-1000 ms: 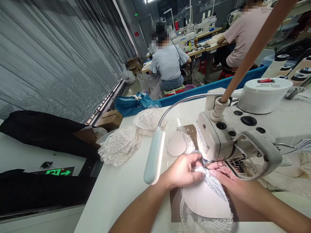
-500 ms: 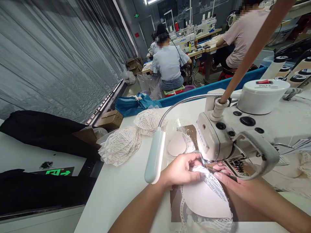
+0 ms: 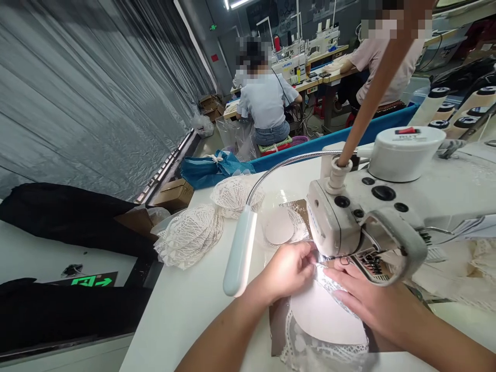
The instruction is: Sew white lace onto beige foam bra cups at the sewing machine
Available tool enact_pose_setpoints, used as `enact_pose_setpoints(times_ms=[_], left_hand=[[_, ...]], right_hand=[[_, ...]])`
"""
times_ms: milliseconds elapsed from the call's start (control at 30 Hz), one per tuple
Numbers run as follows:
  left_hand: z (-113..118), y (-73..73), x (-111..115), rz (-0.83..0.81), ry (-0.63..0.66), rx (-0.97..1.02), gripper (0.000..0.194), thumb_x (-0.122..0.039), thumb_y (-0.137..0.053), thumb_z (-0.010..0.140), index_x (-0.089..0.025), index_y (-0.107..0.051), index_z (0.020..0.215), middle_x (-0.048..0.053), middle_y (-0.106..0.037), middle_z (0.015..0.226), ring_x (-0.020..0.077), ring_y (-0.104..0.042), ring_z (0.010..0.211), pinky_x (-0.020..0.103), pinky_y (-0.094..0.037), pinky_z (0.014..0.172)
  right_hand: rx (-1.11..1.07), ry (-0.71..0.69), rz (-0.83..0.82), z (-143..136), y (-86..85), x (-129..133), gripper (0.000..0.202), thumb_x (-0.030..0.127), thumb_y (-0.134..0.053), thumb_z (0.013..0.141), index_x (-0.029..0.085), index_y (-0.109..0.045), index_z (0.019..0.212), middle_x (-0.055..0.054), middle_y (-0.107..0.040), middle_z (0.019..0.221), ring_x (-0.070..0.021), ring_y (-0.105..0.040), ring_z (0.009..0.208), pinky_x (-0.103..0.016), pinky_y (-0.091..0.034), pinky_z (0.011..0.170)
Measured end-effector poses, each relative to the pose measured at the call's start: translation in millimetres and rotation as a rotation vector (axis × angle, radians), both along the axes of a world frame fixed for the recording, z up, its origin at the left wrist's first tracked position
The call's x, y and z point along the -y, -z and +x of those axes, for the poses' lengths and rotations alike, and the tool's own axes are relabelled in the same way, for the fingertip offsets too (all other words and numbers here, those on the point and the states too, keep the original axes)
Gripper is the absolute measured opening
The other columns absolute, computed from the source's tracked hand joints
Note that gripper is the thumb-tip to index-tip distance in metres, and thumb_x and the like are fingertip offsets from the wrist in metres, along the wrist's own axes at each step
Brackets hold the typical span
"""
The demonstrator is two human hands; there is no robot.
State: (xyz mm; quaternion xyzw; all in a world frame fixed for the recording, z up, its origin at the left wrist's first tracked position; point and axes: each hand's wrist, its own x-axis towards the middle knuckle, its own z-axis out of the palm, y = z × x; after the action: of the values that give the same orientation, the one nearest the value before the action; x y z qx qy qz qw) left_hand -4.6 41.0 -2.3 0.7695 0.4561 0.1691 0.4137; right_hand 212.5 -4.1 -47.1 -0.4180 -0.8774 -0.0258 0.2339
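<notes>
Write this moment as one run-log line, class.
left hand: pinches lace strip | right hand: flat on lace strip and white cup piece | place: under sewing machine head | nearby: lamp, lace pile

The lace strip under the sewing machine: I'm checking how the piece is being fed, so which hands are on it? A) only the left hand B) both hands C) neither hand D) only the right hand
B: the left hand pinches the lace strip close to the sewing machine, while the right hand lies flat on it over the white cup.
</notes>
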Motion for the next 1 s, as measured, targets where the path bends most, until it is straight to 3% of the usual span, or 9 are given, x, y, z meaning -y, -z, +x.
enact_pose_setpoints(times_ms=[200,300,467,600,667,767,900,1000], left_hand=[[-2,-9.9,0,0.350,-0.105,-0.125,0.017,-0.008,-0.046,0.082,-0.017,-0.060,0.087,0.005,-0.061,0.087,0.0180,-0.058,0.080,0.028,-0.048,0.072],[-3,-15.4,2,0.471,-0.066,-0.157,0.021,-0.011,-0.044,0.087,-0.018,-0.063,0.091,0.007,-0.062,0.098,0.0208,-0.057,0.092,0.031,-0.049,0.079],[1,-11.6,-1,0.480,0.066,-0.356,0.018,-0.019,-0.048,0.089,-0.017,-0.066,0.092,0.011,-0.064,0.106,0.0259,-0.057,0.099,0.040,-0.049,0.086],[1,-19.5,-2,0.482,0.084,-0.401,0.021,-0.020,-0.048,0.089,-0.017,-0.065,0.102,0.012,-0.062,0.113,0.0269,-0.057,0.102,0.042,-0.049,0.087],[2,-26.9,5,0.501,0.078,-0.379,0.025,-0.018,-0.045,0.091,-0.017,-0.063,0.108,0.012,-0.061,0.117,0.0261,-0.057,0.104,0.042,-0.049,0.089],[8,-30.1,25,0.516,0.095,-0.346,0.028,-0.017,-0.040,0.093,-0.016,-0.061,0.113,0.013,-0.063,0.116,0.0249,-0.058,0.102,0.041,-0.050,0.088],[16,-14.1,47,0.486,0.148,-0.405,0.037,-0.026,-0.044,0.094,-0.014,-0.053,0.128,0.016,-0.058,0.128,0.0289,-0.055,0.114,0.045,-0.049,0.094],[17,-2.3,50,0.470,0.149,-0.469,0.044,-0.032,-0.050,0.090,-0.012,-0.052,0.129,0.017,-0.053,0.135,0.0328,-0.051,0.120,0.050,-0.046,0.098]], right_hand=[[0.123,-0.007,-0.078,-2,1.0,1,0.034,0.018,-0.042,0.090,0.027,-0.065,0.114,-0.008,-0.067,0.112,-0.0273,-0.065,0.094,-0.041,-0.052,0.076],[0.125,0.012,-0.082,-3,-0.4,2,0.038,0.016,-0.040,0.090,0.029,-0.062,0.118,-0.007,-0.065,0.118,-0.0255,-0.065,0.093,-0.041,-0.052,0.076],[0.125,0.036,-0.031,-5,-0.9,2,0.041,0.015,-0.043,0.087,0.029,-0.061,0.121,-0.008,-0.064,0.121,-0.0252,-0.065,0.093,-0.039,-0.052,0.075],[0.158,0.034,-0.011,-7,-7.3,-1,0.032,0.010,-0.044,0.084,0.027,-0.069,0.092,-0.006,-0.069,0.108,-0.0259,-0.064,0.094,-0.043,-0.050,0.080],[0.206,0.029,-0.028,-9,-12.1,-2,0.031,0.007,-0.044,0.083,0.024,-0.069,0.084,-0.006,-0.069,0.106,-0.0263,-0.064,0.095,-0.045,-0.049,0.083],[0.229,0.042,-0.060,-10,-17.9,-2,0.030,0.007,-0.045,0.081,0.022,-0.070,0.088,-0.007,-0.068,0.107,-0.0262,-0.064,0.092,-0.045,-0.049,0.083],[0.195,0.067,-0.048,-9,-19.5,-2,0.032,0.008,-0.045,0.081,0.022,-0.071,0.094,-0.008,-0.070,0.102,-0.0253,-0.063,0.084,-0.045,-0.049,0.079],[0.154,0.090,-0.016,-10,-17.9,-3,0.031,0.011,-0.046,0.084,0.021,-0.070,0.100,-0.009,-0.071,0.098,-0.0249,-0.063,0.082,-0.042,-0.049,0.076]])
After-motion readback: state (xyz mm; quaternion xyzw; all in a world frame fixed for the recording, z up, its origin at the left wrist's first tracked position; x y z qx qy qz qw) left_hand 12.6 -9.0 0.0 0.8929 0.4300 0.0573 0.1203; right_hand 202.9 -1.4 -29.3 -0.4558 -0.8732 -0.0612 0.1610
